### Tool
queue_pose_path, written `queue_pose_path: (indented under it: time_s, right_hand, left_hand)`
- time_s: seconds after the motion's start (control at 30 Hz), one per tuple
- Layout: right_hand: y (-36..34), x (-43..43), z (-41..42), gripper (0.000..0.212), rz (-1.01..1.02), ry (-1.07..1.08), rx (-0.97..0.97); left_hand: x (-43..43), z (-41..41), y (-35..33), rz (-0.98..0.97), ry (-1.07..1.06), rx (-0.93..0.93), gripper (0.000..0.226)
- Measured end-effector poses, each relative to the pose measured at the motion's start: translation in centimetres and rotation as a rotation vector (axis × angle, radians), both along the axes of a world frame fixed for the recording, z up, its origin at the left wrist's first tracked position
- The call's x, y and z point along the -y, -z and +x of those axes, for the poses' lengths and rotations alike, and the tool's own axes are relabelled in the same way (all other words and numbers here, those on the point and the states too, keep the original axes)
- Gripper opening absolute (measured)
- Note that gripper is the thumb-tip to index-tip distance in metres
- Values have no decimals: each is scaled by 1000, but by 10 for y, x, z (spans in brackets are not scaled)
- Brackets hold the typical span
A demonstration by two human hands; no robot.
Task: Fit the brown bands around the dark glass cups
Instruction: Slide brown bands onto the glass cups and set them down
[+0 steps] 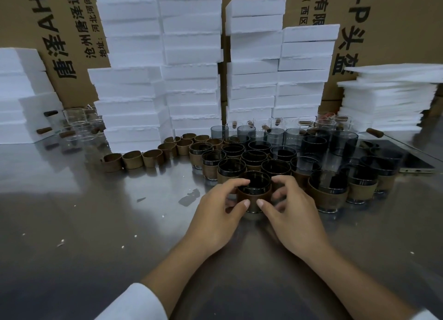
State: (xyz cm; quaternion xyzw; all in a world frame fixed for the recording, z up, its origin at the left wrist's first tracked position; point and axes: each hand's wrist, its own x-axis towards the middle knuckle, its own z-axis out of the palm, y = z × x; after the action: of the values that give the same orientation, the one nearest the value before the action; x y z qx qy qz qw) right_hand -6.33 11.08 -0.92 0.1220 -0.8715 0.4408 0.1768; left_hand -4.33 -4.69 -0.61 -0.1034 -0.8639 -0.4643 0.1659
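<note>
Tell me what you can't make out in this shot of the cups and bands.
Head view only.
Sides of the held cup: covered by the left hand and right hand.
Any seam in its brown band: behind the thumbs.
Lower halves of the rear dark cups: hidden by front rows.
The carton print: cut by the top edge and foam stacks.

Dim, cool light overall. The white foam blocks point(191, 44) are rendered brightest, nearly washed out. Their pale reflection is smeared across the steel table point(43, 176) toward its far left edge. Lines are bowed by the wide lens at the borders. Fine detail is softened.
</note>
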Motion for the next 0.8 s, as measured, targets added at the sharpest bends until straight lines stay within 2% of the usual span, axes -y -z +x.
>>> queue_pose_path:
  time_s: [0.27,0.4,0.5,0.57,0.63,0.7,0.8]
  right_hand:
    - [0,5,-3,47,-31,-37,33]
    - [-2,3,-1,49,-57,-101,77]
    - [-13,2,1,43,-104,-69,34]
    - [-27,-3,-2,34,-196,-45,-19]
    - [-46,-13,-13,26,-234,-31,-59]
    - [-65,-28,-34,21,-185,-6,-86]
    - [-84,-51,-80,18,-108,96,-58]
  left_hand:
    - [-5,-11,5,-20,-134,-49,26]
    - [-5,-15,5,-18,-160,-52,30]
    - [-5,-17,6,-19,-176,-60,39]
    - [-5,-17,6,35,-207,-112,37]
    - [-5,-16,5,98,-228,-181,24]
    - [-5,-15,4,147,-212,-209,17]
    - [-5,-14,3,210,-192,-221,20]
